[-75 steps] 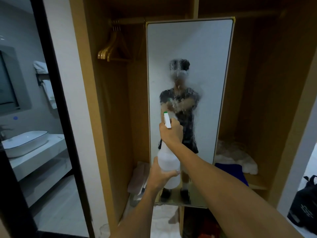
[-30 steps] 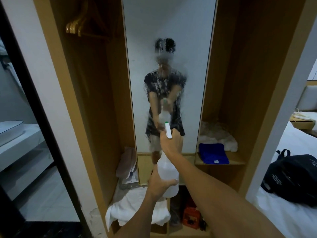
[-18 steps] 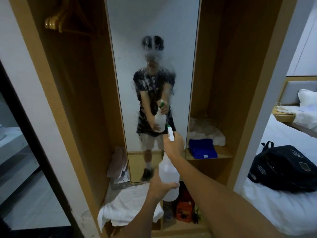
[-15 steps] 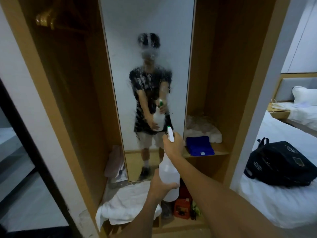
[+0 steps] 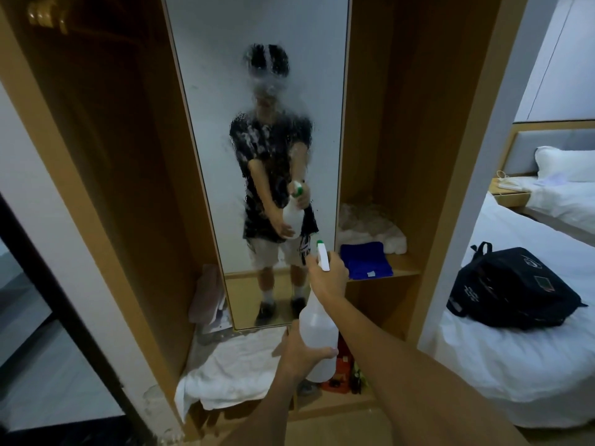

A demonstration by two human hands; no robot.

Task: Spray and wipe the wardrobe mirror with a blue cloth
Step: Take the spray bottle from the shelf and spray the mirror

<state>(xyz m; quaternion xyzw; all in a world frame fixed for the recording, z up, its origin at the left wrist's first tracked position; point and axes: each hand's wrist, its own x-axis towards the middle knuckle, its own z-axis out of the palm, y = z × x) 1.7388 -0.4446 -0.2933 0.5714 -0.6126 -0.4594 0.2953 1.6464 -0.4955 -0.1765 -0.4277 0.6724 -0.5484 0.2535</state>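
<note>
Right now both my hands are on the spray bottle (image 5: 317,333), held out in front of the wardrobe mirror (image 5: 257,59). My right hand (image 5: 328,278) is wrapped around the bottle's neck just below the white trigger head with its green tip, fingers curled at the trigger. My left hand (image 5: 297,352) cups the translucent white body from below and from the left, thumb pressed across its front. The nozzle points toward the lower half of the glass.

The mirror stands upright in the middle of the wooden wardrobe (image 5: 418,123), its base resting near the wardrobe floor. Its central area is covered in droplets and streaks of spray, so the reflected person there looks smeared; the top and edges of the glass look dry.

The blue cloth (image 5: 365,260) lies folded on the shelf (image 5: 405,268) in the right compartment, just right of the mirror's edge and just beyond my right hand, untouched. A heap of white linen (image 5: 370,230) sits behind it on the same shelf. A white towel (image 5: 231,371) is bunched on the wardrobe floor below the mirror, and something red (image 5: 343,365) sits behind the bottle, too hidden to identify. Wooden hangers (image 5: 45,17) show at upper left. To the right, a black backpack (image 5: 512,288) rests on a white bed (image 5: 515,365).
</note>
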